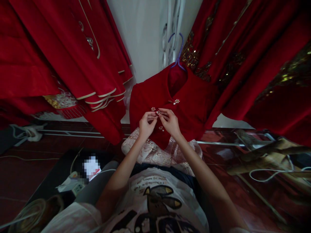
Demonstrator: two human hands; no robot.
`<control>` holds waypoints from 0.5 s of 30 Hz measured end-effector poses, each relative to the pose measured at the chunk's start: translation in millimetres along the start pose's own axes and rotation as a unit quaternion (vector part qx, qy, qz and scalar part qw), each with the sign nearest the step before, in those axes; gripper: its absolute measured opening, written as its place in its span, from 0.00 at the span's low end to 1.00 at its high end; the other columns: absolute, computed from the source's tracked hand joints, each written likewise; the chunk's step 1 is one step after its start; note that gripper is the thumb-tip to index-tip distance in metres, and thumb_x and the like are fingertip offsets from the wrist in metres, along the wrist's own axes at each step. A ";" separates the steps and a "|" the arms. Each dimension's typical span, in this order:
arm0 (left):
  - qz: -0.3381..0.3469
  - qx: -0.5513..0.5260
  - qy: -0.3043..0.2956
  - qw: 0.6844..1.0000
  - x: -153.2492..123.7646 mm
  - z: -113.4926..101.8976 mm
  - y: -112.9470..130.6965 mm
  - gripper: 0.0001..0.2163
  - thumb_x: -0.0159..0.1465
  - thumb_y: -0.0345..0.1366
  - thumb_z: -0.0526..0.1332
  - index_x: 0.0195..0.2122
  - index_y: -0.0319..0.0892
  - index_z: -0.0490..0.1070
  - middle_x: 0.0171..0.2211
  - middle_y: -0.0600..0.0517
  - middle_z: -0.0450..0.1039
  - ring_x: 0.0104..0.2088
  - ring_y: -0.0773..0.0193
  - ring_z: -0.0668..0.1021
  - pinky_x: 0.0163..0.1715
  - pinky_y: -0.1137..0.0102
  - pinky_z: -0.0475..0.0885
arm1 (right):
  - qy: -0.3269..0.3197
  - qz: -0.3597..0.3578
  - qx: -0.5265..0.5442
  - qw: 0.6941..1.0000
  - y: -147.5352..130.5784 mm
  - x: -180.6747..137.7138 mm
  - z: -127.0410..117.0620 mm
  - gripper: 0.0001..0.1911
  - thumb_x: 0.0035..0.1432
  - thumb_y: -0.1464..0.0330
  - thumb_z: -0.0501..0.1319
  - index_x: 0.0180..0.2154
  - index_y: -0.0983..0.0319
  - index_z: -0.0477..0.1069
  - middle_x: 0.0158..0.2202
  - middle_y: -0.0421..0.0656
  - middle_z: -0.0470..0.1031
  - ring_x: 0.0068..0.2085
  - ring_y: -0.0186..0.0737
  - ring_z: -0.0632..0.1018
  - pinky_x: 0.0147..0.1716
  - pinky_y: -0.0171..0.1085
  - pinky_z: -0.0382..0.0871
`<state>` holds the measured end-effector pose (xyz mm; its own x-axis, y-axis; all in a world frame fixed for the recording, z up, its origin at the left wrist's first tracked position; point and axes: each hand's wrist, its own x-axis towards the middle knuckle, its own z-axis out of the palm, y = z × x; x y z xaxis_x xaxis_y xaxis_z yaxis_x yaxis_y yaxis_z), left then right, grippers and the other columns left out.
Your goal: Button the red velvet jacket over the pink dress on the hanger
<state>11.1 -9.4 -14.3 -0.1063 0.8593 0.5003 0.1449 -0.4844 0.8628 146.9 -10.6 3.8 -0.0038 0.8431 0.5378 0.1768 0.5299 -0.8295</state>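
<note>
Red cloth makes up the top (194, 87), which lies spread in front of the person, a purple hanger (180, 48) in its neck and pale patterned fabric (142, 152) under its near edge, across the lap. Both hands meet over its front at the middle clasp (158, 112). The right hand (171, 121) comes in from the right, thumb and fingertips pinching the clasp's right-hand bead. The left hand (146, 124) comes from the opposite side, thumb and fingers drawn together on the clasp's near edge; exactly which bit they grip is too small to tell. The left-hand bead (153, 109) sits just beyond the left fingertips, so the clasp's long axis runs roughly side to side, from one hand toward the other. Neither hand is clearly nearer: fingertips almost touch, with the clasp between them. The upper clasp (176, 102) lies beyond the right hand, toward the neck; the lower clasp (161, 128) lies nearer the body, between the two palms, untouched as far as can be seen.
</note>
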 end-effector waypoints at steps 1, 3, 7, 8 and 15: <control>-0.005 -0.001 0.005 1.000 -6.6 1.4 -1.7 0.10 0.59 0.31 0.63 0.42 0.41 0.69 0.38 0.49 0.75 0.36 0.68 0.79 0.40 0.71 0.75 | -0.018 -0.003 -0.013 1.000 0.6 -2.9 -6.4 0.14 0.60 0.69 0.58 0.48 0.61 0.71 0.47 0.47 0.71 0.45 0.37 0.77 0.46 0.38 0.76; -0.024 -0.002 0.006 1.000 -21.2 3.0 -5.9 0.10 0.59 0.30 0.61 0.42 0.41 0.67 0.36 0.51 0.74 0.35 0.69 0.78 0.38 0.72 0.74 | -0.055 -0.006 -0.053 0.997 2.9 -9.3 -21.6 0.13 0.61 0.70 0.56 0.47 0.60 0.72 0.47 0.46 0.72 0.45 0.36 0.77 0.45 0.37 0.76; -0.055 0.024 -0.028 0.998 -48.1 0.3 -13.0 0.08 0.59 0.28 0.58 0.40 0.41 0.68 0.34 0.52 0.73 0.34 0.69 0.77 0.37 0.73 0.72 | -0.104 -0.004 -0.158 0.982 8.4 -15.6 -51.1 0.10 0.59 0.71 0.57 0.41 0.61 0.75 0.39 0.45 0.74 0.36 0.35 0.77 0.37 0.35 0.75; -0.056 0.039 -0.037 0.997 -52.8 -1.6 -14.1 0.07 0.59 0.28 0.58 0.39 0.41 0.69 0.34 0.52 0.73 0.34 0.69 0.77 0.36 0.73 0.71 | -0.112 0.003 -0.171 0.979 9.1 -15.2 -55.7 0.09 0.59 0.71 0.57 0.40 0.62 0.75 0.37 0.44 0.75 0.34 0.34 0.77 0.35 0.34 0.74; -0.045 0.114 0.016 0.992 -57.7 -18.3 -18.9 0.07 0.57 0.28 0.60 0.38 0.40 0.69 0.37 0.50 0.71 0.34 0.68 0.75 0.35 0.73 0.71 | -0.233 0.044 -0.176 0.955 4.3 -17.4 -47.4 0.09 0.57 0.66 0.62 0.39 0.61 0.74 0.31 0.41 0.78 0.31 0.34 0.77 0.32 0.32 0.70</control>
<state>-3.4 -52.8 -58.2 -0.1604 0.8899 0.4271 0.3522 -0.3526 0.8669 194.4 -27.3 -2.0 -0.3974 0.8757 0.2743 0.5165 0.4605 -0.7219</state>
